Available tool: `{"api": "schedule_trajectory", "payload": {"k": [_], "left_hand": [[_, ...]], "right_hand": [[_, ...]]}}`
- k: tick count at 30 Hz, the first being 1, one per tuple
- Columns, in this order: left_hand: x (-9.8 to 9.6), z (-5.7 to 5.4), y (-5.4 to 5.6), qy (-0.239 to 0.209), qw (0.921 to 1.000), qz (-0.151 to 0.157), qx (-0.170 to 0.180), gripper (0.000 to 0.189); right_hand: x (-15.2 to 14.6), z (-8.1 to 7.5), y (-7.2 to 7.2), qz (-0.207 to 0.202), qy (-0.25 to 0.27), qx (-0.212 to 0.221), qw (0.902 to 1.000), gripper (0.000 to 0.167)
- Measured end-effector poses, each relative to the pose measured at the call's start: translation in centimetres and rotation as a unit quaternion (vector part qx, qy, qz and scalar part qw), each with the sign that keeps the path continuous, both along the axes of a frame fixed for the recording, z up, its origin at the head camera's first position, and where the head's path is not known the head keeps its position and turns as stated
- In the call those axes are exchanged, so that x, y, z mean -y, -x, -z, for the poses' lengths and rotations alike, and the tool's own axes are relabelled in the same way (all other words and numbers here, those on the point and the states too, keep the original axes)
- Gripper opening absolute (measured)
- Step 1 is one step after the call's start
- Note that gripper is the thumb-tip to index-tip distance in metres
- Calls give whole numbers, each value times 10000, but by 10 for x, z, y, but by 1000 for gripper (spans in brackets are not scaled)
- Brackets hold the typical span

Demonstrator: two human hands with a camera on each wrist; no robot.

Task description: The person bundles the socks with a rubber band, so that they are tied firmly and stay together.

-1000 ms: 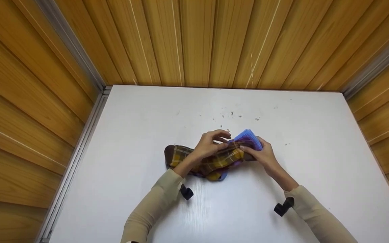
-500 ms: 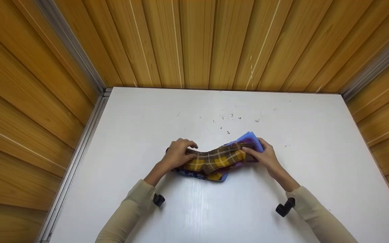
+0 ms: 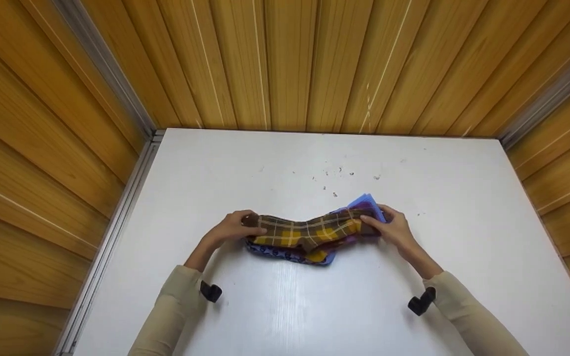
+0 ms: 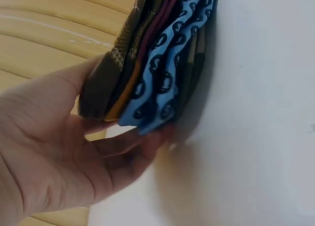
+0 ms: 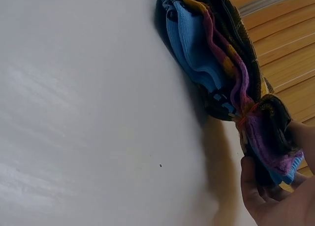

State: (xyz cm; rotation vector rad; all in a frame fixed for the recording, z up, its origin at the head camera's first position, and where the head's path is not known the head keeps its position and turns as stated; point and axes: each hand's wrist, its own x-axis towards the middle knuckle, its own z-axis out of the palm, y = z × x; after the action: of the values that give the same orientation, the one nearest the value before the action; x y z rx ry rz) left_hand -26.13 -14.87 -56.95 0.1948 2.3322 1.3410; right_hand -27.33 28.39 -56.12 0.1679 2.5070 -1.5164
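A stack of socks point(image 3: 309, 231) stretches between my hands, with a brown and yellow plaid sock on top. At the toe end, my left hand point(image 3: 229, 228) holds the stack, thumb above. The left wrist view shows its fingers curling under the layered toes, among them blue socks point(image 4: 165, 71) with dark round prints. My right hand point(image 3: 395, 231) grips the cuff end, thumb on top of the plaid cuff. In the right wrist view an orange tie gathers the socks near the purple cuff point(image 5: 268, 142). The lower layers are partly hidden in the head view.
The socks are over a white table point(image 3: 285, 306) with small dark marks point(image 3: 339, 170) beyond them. Wood-panelled walls point(image 3: 285, 64) rise at the back and both sides. A metal rail point(image 3: 117, 237) runs along the left edge.
My left hand has moved left along the socks, from near the cuffs to the toe end, and holds them there. The plaid sock lies flatter. My right hand has barely shifted.
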Motion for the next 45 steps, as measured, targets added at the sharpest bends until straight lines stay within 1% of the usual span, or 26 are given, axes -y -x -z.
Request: {"api": "schedule_trajectory", "payload": {"k": [3,6,8,12,15,17,20,23,26,28,30,33,36,38,39,42,45], "left_hand": [[-2,4,8,-364,9991,-131,158,49],[-6,5,18,-665,9972,-164,290,49],[-8,3,24,-835,9954,-266,381,49],[-7,-3,35,-1274,9881,-667,544,50],[-7,-6,40,-1402,9845,-927,497,49],[-7,-5,42,-1263,9861,-1016,357,46],[-8,1,41,-852,9920,-927,55,43],[-8,8,35,-525,9965,-639,-127,45],[-5,13,30,-461,9980,-395,-167,54],[-4,16,28,-530,9980,-287,-188,58],[-2,20,27,-576,9977,-205,-294,59],[-3,29,24,-602,9966,-211,-513,55],[-3,36,21,-457,9958,-220,-767,53],[-4,36,22,-327,9949,-176,-935,53],[-3,35,22,-270,9942,-100,-1033,53],[-2,29,27,-178,9915,10,-1290,52],[3,26,30,-129,9887,22,-1491,48]], "right_hand": [[-5,0,-1,119,-103,52,9999,67],[-11,0,-3,232,-156,114,9995,65],[-12,-1,-4,258,-102,148,9995,65],[-12,-2,-3,143,-23,195,9997,74],[-10,-2,-2,60,-91,194,9998,78],[-9,-1,-1,-19,-136,168,9998,76],[-9,2,-2,-89,-296,73,9995,69],[-10,5,-3,-257,-753,-256,9965,65],[-10,6,-4,-427,-1135,-599,9908,61],[-11,7,-4,-527,-1248,-735,9881,59],[-11,8,-4,-587,-1257,-752,9875,58],[-10,13,-4,-575,-1292,-722,9873,59],[-10,18,-6,-573,-1240,-617,9887,63],[-11,19,-6,-619,-1227,-607,9886,64],[-12,19,-5,-655,-1181,-607,9890,64],[-17,14,-1,-809,-1063,-692,9886,62],[-23,11,3,-963,-887,-787,9883,59]]}}
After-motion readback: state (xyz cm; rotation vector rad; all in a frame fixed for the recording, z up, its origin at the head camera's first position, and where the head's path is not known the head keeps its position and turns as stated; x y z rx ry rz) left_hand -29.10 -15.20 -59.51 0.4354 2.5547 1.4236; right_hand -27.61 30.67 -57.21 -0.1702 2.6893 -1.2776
